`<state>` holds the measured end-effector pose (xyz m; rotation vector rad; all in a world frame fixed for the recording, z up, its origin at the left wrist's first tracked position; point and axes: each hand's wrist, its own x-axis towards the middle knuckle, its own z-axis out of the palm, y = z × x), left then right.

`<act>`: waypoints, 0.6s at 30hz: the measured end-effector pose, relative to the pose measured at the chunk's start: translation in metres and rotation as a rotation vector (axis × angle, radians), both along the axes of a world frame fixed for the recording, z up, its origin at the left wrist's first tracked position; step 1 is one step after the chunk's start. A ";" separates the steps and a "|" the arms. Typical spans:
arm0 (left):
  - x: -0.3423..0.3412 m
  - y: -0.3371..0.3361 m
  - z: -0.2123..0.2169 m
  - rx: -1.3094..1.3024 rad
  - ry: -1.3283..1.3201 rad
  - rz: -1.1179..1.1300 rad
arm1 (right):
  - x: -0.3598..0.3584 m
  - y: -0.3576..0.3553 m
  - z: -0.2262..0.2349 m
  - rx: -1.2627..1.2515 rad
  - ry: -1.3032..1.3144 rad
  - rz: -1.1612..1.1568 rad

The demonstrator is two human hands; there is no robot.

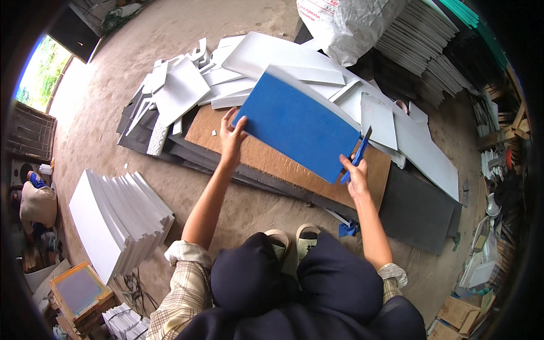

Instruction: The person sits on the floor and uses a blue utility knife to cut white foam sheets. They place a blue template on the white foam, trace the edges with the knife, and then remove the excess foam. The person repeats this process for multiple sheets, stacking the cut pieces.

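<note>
Head view: our left hand (230, 139) and right hand (357, 177) are pinching the blue panel (297, 122) between fingers, the right also gripping a cutter (359, 153); edges seem finished, laying down remaining.

Spreads as a brownish floor (85, 136), bearing dark sheets (419, 209) beneath a brown board (277, 173) and, at left, stacked white panels (122, 221).

Interior with a bare, dusty grey-brown floor (93, 141).
At ten o'clock, a bright opening (35, 85) shows green foliage (48, 69), and pale light whitens the nearby floor; beside it stands a flat black panel (76, 33). Nine o'clock: dark-brown panelled surface (28, 133). Four o'clock: brown cardboard boxes (455, 311).
</note>
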<state>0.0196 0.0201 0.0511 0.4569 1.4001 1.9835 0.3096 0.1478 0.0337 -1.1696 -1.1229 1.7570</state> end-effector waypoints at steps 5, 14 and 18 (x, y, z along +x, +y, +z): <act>0.057 0.007 0.013 -0.107 -0.133 0.128 | -0.004 -0.053 0.017 -0.113 0.059 0.086; -0.004 0.001 -0.059 -0.677 0.200 -0.222 | 0.050 -0.026 -0.002 -0.150 -0.246 0.099; -0.022 0.012 -0.091 -0.721 0.292 -0.196 | 0.008 -0.009 -0.006 -0.107 -0.282 0.295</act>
